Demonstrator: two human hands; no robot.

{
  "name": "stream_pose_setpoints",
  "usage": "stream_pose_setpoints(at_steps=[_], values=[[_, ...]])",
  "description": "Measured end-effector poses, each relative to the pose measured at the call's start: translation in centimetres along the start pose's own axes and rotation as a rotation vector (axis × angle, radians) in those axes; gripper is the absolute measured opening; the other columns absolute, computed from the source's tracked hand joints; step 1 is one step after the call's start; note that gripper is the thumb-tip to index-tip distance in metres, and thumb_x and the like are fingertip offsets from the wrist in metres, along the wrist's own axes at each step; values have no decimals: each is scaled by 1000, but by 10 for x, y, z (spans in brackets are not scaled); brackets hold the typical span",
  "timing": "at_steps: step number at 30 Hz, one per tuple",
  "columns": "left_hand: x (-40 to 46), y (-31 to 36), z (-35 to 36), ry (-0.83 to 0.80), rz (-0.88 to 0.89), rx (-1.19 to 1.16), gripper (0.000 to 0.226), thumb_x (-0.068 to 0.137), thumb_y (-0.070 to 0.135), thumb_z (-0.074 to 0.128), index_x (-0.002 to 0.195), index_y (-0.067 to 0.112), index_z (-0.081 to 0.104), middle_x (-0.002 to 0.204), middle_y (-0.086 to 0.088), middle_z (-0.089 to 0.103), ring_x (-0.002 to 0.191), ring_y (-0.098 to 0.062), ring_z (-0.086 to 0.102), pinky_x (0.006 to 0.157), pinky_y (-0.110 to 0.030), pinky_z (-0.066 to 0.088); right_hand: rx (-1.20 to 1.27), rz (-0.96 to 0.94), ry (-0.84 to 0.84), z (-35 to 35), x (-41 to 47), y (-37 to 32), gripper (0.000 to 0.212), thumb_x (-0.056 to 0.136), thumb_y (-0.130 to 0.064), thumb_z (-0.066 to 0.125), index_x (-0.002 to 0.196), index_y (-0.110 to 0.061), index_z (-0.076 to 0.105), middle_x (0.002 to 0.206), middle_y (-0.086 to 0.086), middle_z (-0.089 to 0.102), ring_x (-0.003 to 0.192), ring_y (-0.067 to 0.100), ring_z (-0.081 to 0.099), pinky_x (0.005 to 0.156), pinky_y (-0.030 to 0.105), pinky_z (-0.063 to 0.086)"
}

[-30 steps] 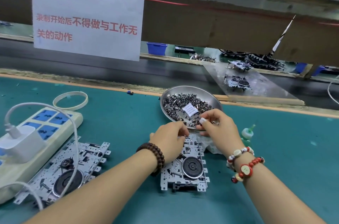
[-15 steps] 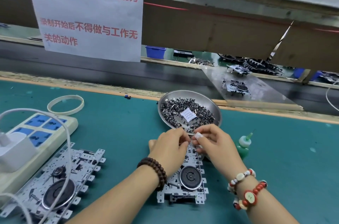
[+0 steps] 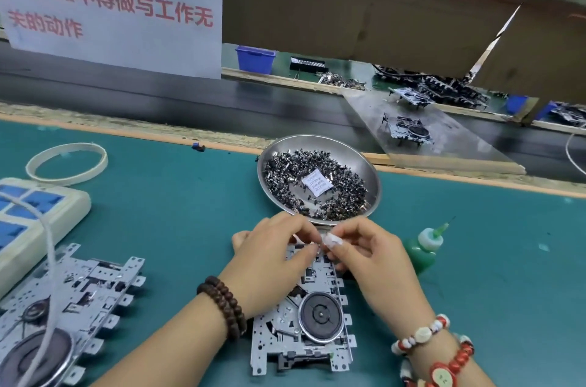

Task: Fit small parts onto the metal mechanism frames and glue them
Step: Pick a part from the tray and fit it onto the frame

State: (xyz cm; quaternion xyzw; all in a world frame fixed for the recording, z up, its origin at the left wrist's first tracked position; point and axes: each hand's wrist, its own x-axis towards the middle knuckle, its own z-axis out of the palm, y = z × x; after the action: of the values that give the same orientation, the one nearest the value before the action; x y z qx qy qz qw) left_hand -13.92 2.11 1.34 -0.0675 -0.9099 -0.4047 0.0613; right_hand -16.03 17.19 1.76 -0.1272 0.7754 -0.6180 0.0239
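Fitting step in hand, glue not yet. Landmark: the metal mechanism frame [image 3: 301, 320] lying flat on the teal mat, black round wheel at its near end. Both hands meet over its far end. Left hand [image 3: 272, 263] has fingers curled, fingertips pinched at the frame's far edge; right hand [image 3: 367, 260] likewise curled, thumb and forefinger pinched together facing the left. A small part seems held between them, too tiny to make out, so which hand actually grips it I cannot tell. Metal dish [image 3: 371, 171] of small dark parts sits just beyond the frame. Green glue bottle [image 3: 421, 247] stands right of the frame, untouched. Second frame [image 3: 73, 301] lies well to the left. Next move likely: seat part squarely, then free the right hand for the glue.
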Motion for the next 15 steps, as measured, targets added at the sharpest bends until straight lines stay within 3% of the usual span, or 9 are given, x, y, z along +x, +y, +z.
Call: stream_pose_setpoints(at_steps=[4, 8, 15], values=[[-1, -1, 1, 7, 20, 2, 4, 84, 44, 51, 81, 41, 52, 93, 27, 53, 97, 10, 44, 79, -23, 17, -30, -8, -49, -2, -4, -1, 21, 82, -2, 65, 72, -21, 65, 67, -10, 69, 61, -2, 61, 58, 12, 48], [-2, 0, 2, 48, 35, -23, 9, 81, 44, 55, 75, 38, 52, 90, 24, 55, 95, 8, 47, 88, -26, 21, 27, 29, -79, -6, -8, -2, 19, 84, 1, 62, 80, -17, 66, 75, -11, 72, 68, -1, 66, 63, 11, 49], [-2, 1, 4, 91, 41, -37, 13, 80, 43, 54, 69, 39, 49, 85, 23, 55, 92, 6, 48, 87, -28, 24, 30, 54, -83, -7, -9, -2, 20, 83, 1, 63, 80, -19, 66, 73, -11, 71, 64, -3, 63, 63, 10, 48]])
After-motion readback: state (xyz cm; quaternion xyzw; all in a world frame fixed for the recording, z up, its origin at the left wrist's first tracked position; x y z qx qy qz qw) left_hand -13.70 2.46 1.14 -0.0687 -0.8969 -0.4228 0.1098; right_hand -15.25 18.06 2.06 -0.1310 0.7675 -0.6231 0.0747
